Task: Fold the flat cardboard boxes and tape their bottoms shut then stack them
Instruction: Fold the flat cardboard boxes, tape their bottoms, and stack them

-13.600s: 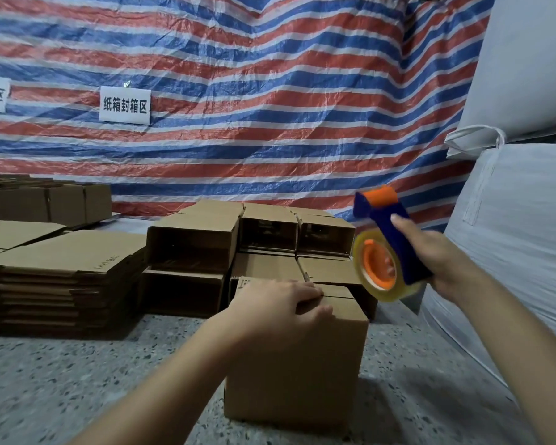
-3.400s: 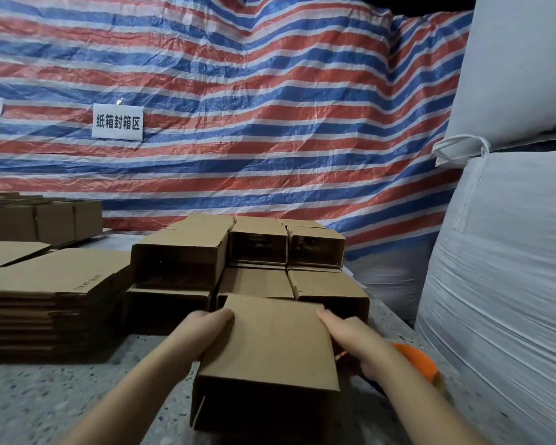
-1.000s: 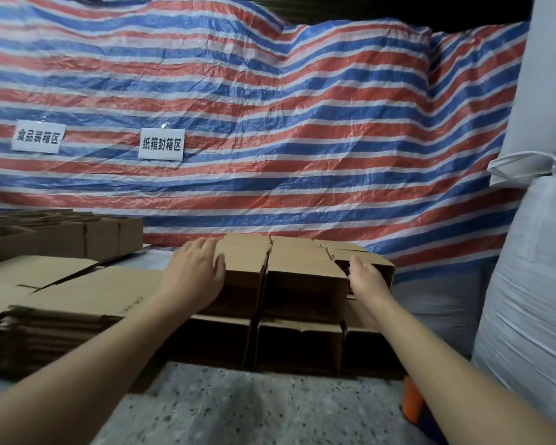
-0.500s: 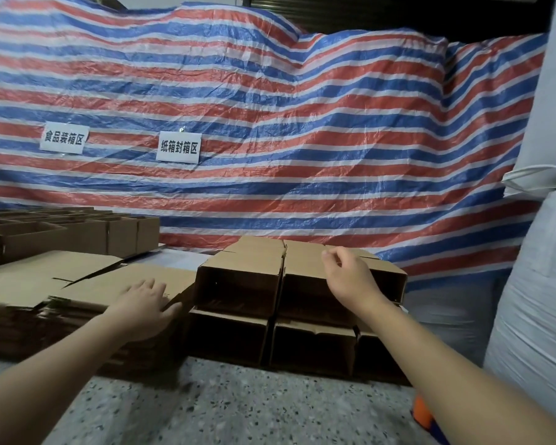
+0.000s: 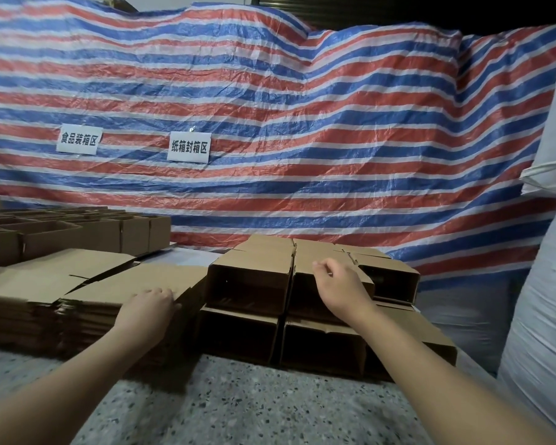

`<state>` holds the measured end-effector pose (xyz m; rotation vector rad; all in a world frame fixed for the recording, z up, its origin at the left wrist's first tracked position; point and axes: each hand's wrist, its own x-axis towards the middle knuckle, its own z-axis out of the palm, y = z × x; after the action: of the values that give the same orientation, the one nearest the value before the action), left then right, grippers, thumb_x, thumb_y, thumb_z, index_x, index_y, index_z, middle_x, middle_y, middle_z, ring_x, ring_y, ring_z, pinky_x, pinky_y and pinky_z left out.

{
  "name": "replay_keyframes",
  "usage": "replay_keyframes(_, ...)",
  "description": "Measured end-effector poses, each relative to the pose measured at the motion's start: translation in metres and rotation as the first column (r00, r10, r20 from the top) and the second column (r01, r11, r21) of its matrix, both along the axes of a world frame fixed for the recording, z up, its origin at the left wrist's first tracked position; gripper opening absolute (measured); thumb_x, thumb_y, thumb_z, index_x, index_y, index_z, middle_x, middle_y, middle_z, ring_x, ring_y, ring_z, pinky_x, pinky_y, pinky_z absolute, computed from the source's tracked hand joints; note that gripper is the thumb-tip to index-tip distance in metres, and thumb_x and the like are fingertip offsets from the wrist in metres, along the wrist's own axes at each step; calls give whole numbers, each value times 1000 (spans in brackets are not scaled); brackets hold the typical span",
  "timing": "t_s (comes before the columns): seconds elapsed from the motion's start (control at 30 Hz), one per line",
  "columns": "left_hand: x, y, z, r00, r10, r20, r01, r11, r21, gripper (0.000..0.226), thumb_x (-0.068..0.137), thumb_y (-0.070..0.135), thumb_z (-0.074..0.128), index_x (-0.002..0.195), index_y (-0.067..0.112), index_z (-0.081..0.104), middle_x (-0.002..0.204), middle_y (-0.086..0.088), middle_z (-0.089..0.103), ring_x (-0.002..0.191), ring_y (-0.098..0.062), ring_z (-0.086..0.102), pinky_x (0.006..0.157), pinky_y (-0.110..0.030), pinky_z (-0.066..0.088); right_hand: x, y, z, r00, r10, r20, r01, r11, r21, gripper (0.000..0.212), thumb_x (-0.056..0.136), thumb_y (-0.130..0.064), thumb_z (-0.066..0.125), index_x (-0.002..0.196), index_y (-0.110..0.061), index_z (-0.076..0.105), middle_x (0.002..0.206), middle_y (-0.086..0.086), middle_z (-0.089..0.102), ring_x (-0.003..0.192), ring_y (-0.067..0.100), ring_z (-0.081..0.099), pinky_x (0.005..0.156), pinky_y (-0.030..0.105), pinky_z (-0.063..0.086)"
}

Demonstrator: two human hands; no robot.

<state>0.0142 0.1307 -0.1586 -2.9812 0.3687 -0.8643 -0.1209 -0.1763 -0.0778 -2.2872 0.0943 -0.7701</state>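
Note:
Folded cardboard boxes (image 5: 251, 277) lie on their sides in two layers, open ends facing me. Left of them sits a pile of flat cardboard boxes (image 5: 126, 287). My left hand (image 5: 151, 305) rests on the pile's near right corner, fingertips at the top sheet's edge. My right hand (image 5: 337, 284) hovers just above the upper layer of folded boxes, fingers loosely curled and holding nothing. No tape dispenser is in view.
A second flat pile (image 5: 45, 274) lies further left, with upright open boxes (image 5: 77, 229) behind it. A striped tarp (image 5: 302, 139) with two paper signs closes the back. White bulk bags (image 5: 543, 316) stand at the right. Speckled stone surface (image 5: 238, 406) lies in front.
My left hand left the stacked boxes and came down onto the flat pile, then slid toward its corner. My right hand let go of the stacked box and lifted a little.

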Motion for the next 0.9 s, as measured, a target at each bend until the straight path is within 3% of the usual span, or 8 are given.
replay_keyframes(0.2,-15,2,59,974,0,225,67,955,-290,15,101,18,44,88,13,50,88,-14,67,78,-34,64,58,-36,38,-1,-1,7,1000,4,11,-4,1000,-24,26,106,-40,41,95,-24,57,103,-2,61,84,2,53,64,17,36)
replay_keyframes(0.33,-41,-3,108,908,-35,419,215,895,-391,24,104,21,42,95,5,57,78,-17,63,63,-32,53,53,-38,36,-2,-2,19,1000,-19,20,19,1000,-13,28,105,-42,40,92,-24,57,90,-7,59,75,3,53,57,21,35)
replay_keyframes(0.47,-81,-22,150,828,-159,538,401,838,-370,31,105,25,40,104,2,61,78,-13,60,61,-27,48,54,-34,33,-5,-3,41,997,-23,67,21,999,41,32,104,-48,39,91,-26,58,88,-7,61,77,6,55,63,26,41)
replay_keyframes(0.57,-110,-36,175,777,-279,565,541,755,-370,32,105,27,41,109,5,64,90,-14,66,71,-26,54,59,-34,39,-12,-9,66,994,-10,112,-3,993,114,37,104,-51,37,100,-22,61,96,-3,62,89,15,57,72,33,44)
replay_keyframes(0.63,-127,-44,187,758,-342,555,600,699,-388,30,104,28,43,102,7,65,85,-11,65,70,-26,54,57,-33,36,-20,-15,84,986,16,168,-60,965,256,45,102,-55,37,120,-19,57,109,0,63,101,18,60,84,37,49)
replay_keyframes(0.77,-154,-60,198,738,-499,455,674,569,-470,37,103,37,43,97,5,63,77,-12,63,65,-25,57,55,-33,40,-42,-31,112,939,-45,341,-114,894,433,50,101,-63,34,133,-26,46,125,-4,60,114,19,59,101,48,49)
replay_keyframes(0.83,-162,-66,201,705,-582,404,703,504,-501,40,102,39,43,100,4,62,74,-14,61,60,-20,50,55,-33,39,-53,-40,120,906,-71,418,-129,893,431,58,101,-66,29,141,-26,43,132,-5,56,120,19,55,101,44,47)
replay_keyframes(0.9,-168,-71,202,671,-652,353,722,467,-510,41,101,42,43,98,6,62,71,-12,57,62,-17,49,59,-35,41,-66,-48,124,880,-82,467,-127,909,398,61,99,-69,28,135,-25,51,126,-5,63,115,15,59,88,34,48)
